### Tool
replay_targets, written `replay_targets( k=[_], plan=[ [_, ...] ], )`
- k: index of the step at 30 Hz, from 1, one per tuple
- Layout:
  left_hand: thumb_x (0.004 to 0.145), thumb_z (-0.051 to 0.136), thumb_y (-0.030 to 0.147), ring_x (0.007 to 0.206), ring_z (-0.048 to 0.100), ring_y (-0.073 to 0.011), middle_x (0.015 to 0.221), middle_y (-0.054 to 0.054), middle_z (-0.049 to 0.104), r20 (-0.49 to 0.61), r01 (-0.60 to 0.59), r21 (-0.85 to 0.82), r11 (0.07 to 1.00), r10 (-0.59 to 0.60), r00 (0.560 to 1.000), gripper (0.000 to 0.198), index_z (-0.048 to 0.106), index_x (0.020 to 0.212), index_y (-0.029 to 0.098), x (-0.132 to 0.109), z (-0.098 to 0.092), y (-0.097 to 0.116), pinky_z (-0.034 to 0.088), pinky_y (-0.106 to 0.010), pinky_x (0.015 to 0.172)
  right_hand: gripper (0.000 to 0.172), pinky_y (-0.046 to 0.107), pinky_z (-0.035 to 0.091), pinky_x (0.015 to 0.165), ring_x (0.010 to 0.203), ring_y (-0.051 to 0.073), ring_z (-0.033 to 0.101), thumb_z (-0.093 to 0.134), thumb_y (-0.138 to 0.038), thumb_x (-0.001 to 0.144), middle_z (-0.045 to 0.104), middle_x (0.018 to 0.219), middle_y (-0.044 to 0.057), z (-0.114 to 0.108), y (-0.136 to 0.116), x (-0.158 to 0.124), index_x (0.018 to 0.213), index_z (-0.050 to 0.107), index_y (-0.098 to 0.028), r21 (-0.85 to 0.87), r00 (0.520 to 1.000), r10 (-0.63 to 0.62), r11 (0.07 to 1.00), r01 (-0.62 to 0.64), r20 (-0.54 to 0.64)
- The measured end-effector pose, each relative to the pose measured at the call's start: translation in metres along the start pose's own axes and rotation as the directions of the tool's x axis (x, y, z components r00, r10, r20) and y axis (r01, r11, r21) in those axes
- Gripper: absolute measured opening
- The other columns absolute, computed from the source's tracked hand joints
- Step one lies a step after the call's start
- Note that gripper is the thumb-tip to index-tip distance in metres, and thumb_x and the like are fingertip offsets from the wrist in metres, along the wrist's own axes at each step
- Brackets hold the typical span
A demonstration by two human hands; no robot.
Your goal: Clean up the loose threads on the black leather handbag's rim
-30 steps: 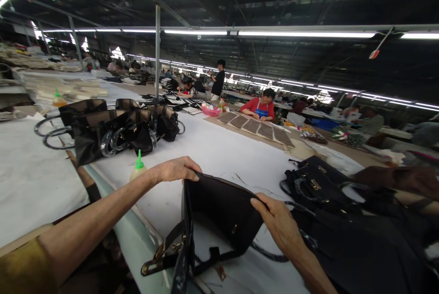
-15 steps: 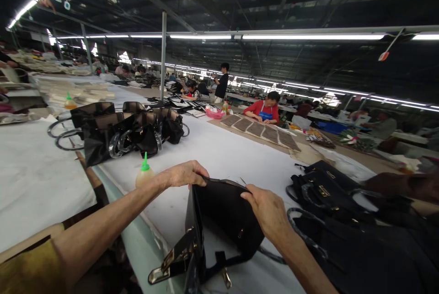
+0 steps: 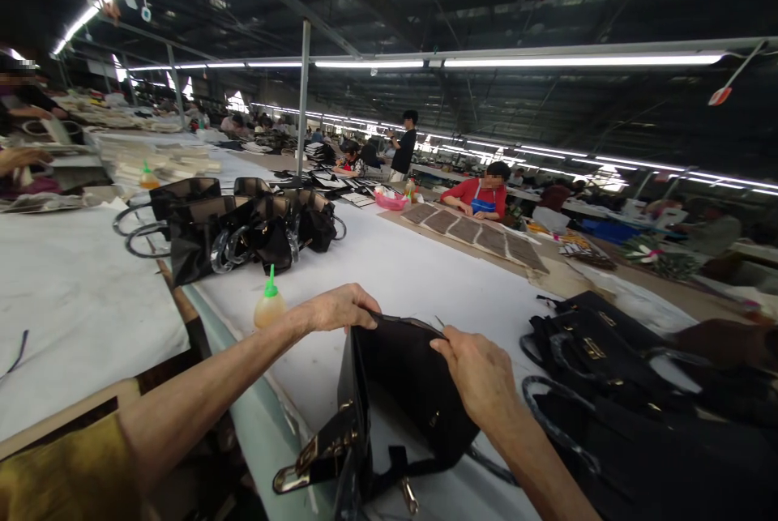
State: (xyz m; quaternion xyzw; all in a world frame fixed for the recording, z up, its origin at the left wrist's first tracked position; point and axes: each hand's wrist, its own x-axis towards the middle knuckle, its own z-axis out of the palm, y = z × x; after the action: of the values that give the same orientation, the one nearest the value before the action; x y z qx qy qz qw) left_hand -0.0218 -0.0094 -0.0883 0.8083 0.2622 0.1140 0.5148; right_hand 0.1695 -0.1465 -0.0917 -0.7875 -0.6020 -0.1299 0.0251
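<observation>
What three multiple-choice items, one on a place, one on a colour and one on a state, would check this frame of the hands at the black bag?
1. Where does the squeeze bottle stand?
A. beyond the left hand, on the white table cover
B. inside the black bag
C. on the pile of bags at the right

2. What colour is the bottle's cap?
A. red
B. green
C. black

3. How do the hands meet the black bag?
A. both lie flat on the table, apart from it
B. only the right hand touches it
C. both grip its upper rim, one at each side

Key: 1 A, the bottle stands on the cover just past the left wrist. 2 B, a green pointed cap tops the yellowish bottle. 3 C, fingers of each hand curl over the bag's top edge.
</observation>
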Motion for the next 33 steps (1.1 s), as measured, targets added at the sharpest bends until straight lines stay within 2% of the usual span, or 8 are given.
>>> replay_targets(
  k=[6, 13, 16, 19, 22, 24, 30, 33],
  plan=[
    [0.063, 0.057, 0.027, 0.057, 0.042, -0.0098, 0.061, 0.001, 0.055, -0.012, 0.004, 0.027, 1.0, -0.004, 1.0, 0.026, 0.067, 0.08, 0.011, 0.001, 0.002, 0.003, 0.037, -0.021, 0.058, 0.023, 0.025, 0.027, 0.052, 0.065, 0.016, 0.061, 0.042, -0.034, 0.088, 0.064, 0.067, 0.004, 0.004, -0.02, 0.01, 0.08, 0.057, -0.02, 0.027, 0.995, -0.071, 0.997, 0.073, -0.065],
    [0.065, 0.056, 0.029, 0.058, 0.045, -0.0104, 0.064, 0.0, 0.056, -0.01, 0.01, 0.014, 1.0, -0.009, 1.0, 0.028, 0.067, 0.083, 0.012, -0.002, 0.0, 0.001, 0.038, -0.02, 0.057, 0.026, 0.028, 0.016, 0.048, 0.055, 0.014, 0.057, 0.038, -0.033, 0.09, 0.061, 0.058, -0.001, 0.011, -0.018, 0.016, 0.071, 0.052, -0.022, 0.037, 0.972, -0.152, 0.986, 0.161, -0.18],
    [0.064, 0.056, 0.029, 0.058, 0.045, -0.0111, 0.064, -0.001, 0.057, -0.025, 0.022, -0.003, 1.0, -0.022, 0.999, 0.028, 0.067, 0.082, 0.011, -0.003, 0.002, 0.003, 0.038, -0.021, 0.056, 0.03, 0.028, 0.017, 0.049, 0.055, 0.014, 0.056, 0.036, -0.035, 0.09, 0.06, 0.058, -0.001, 0.012, -0.017, 0.016, 0.069, 0.053, -0.021, 0.048, 0.975, -0.136, 0.988, 0.147, -0.177],
    [0.063, 0.056, 0.028, 0.057, 0.045, -0.0109, 0.063, -0.001, 0.056, -0.041, 0.029, -0.012, 0.999, -0.03, 0.999, 0.028, 0.067, 0.081, 0.011, -0.003, 0.004, 0.005, 0.037, -0.021, 0.056, 0.025, 0.027, 0.017, 0.049, 0.057, 0.015, 0.057, 0.039, -0.034, 0.088, 0.062, 0.062, 0.0, 0.01, -0.021, 0.017, 0.073, 0.054, -0.022, 0.064, 0.98, -0.108, 0.991, 0.12, -0.166],
    [0.064, 0.056, 0.027, 0.055, 0.043, -0.0099, 0.061, 0.0, 0.055, -0.039, 0.014, -0.003, 1.0, -0.014, 0.999, 0.026, 0.067, 0.08, 0.011, -0.002, 0.004, 0.004, 0.036, -0.021, 0.055, 0.012, 0.027, 0.019, 0.05, 0.06, 0.014, 0.057, 0.045, -0.03, 0.086, 0.065, 0.07, -0.002, 0.007, -0.028, 0.019, 0.086, 0.056, -0.027, 0.133, 0.977, -0.142, 0.978, 0.164, -0.161],
    [0.064, 0.056, 0.025, 0.056, 0.043, -0.0098, 0.061, 0.001, 0.055, -0.03, -0.004, -0.008, 1.0, 0.004, 1.0, 0.025, 0.067, 0.081, 0.011, -0.002, 0.004, 0.003, 0.036, -0.021, 0.056, 0.011, 0.026, 0.021, 0.051, 0.06, 0.014, 0.057, 0.046, -0.029, 0.085, 0.065, 0.071, -0.003, 0.005, -0.03, 0.021, 0.091, 0.056, -0.029, 0.172, 0.971, -0.185, 0.963, 0.209, -0.149],
    [0.058, 0.062, 0.022, 0.061, 0.048, -0.0117, 0.065, 0.0, 0.059, -0.013, 0.002, -0.127, 0.992, -0.003, 1.0, 0.028, 0.067, 0.083, 0.011, -0.004, 0.001, -0.002, 0.039, -0.022, 0.062, 0.023, 0.022, 0.027, 0.054, 0.057, 0.011, 0.05, 0.042, -0.037, 0.085, 0.057, 0.06, -0.004, 0.005, -0.02, 0.029, 0.075, 0.059, -0.025, 0.392, 0.951, -0.3, 0.867, 0.307, -0.08],
    [0.056, 0.064, 0.022, 0.062, 0.049, -0.0118, 0.063, 0.0, 0.059, -0.016, 0.012, -0.137, 0.991, -0.014, 1.0, 0.028, 0.067, 0.082, 0.011, -0.003, 0.003, 0.0, 0.04, -0.023, 0.062, 0.031, 0.021, 0.028, 0.054, 0.055, 0.01, 0.043, 0.038, -0.041, 0.085, 0.052, 0.056, -0.005, 0.006, -0.015, 0.032, 0.068, 0.057, -0.023, 0.476, 0.952, -0.297, 0.828, 0.295, -0.074]
  ],
)
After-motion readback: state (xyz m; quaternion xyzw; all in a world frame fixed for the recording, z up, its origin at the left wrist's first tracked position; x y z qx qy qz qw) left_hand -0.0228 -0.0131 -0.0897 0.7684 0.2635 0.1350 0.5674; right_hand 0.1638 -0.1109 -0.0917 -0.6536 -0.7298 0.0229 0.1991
